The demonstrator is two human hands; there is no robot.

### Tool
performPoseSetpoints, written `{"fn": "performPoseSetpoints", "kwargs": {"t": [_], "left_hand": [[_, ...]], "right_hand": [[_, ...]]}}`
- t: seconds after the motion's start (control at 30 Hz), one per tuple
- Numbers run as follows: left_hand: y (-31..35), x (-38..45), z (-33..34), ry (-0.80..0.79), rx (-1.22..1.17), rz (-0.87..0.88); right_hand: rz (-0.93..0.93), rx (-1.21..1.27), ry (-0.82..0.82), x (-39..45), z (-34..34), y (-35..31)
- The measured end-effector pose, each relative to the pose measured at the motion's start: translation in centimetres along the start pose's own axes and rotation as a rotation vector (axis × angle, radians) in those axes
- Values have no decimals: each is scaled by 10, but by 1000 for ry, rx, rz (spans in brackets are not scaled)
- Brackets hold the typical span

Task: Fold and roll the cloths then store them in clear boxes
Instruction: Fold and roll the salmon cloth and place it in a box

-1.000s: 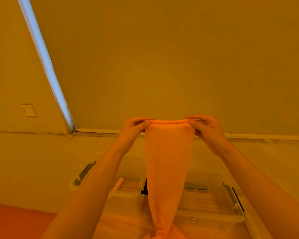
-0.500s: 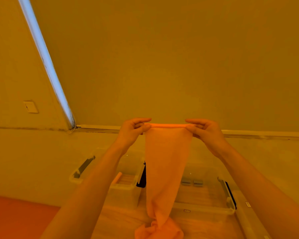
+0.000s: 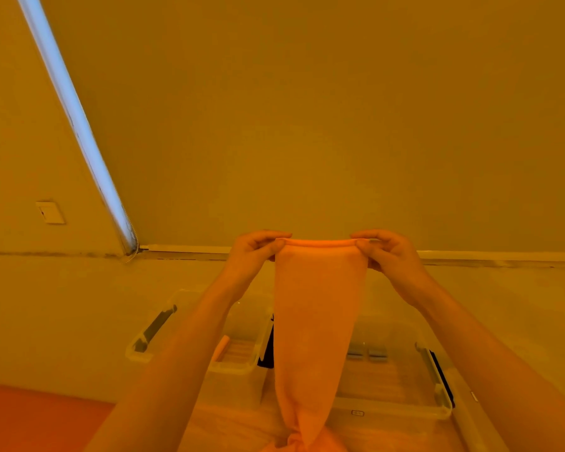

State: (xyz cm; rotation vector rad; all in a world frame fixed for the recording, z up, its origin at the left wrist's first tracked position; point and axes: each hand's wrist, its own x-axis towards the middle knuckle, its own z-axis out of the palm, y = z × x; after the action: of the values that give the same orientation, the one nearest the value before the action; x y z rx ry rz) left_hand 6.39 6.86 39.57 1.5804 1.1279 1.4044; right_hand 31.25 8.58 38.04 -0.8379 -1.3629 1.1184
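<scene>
A heavy amber cast covers the whole view, so the wall (image 3: 307, 109), skin and plastic all read as shades of orange and yellow. The light is dim and even, with only soft shadows under the forearms. The one cool, bright patch is a pale blue strip of light (image 3: 75, 125) slanting down the left side, slightly blown out. Wide-angle bending curves the straight lines near the edges. Detail is soft throughout, and the clear boxes (image 3: 405, 370) look hazy.
</scene>
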Motion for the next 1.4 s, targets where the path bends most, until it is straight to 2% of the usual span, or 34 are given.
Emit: {"fn": "performPoseSetpoints", "kwargs": {"t": [0.17,0.73,0.87,1.13,1.23,1.4], "left_hand": [[-8,15,-4,-28,-87,-24],[-34,61,-27,-68,146,16],[-41,66,-30,-77,79,15],[-48,72,-35,-64,-140,-47],[-49,70,-40,-71,-86,-40],[-54,69,-53,-60,4,-10]], "right_hand": [[48,96,31,11,4,9],[-17,-90,12,54,17,28],[-20,-109,22,59,20,32],[44,54,20,64,24,37],[34,75,23,63,31,35],[-6,-36,40,63,45,40]]}}
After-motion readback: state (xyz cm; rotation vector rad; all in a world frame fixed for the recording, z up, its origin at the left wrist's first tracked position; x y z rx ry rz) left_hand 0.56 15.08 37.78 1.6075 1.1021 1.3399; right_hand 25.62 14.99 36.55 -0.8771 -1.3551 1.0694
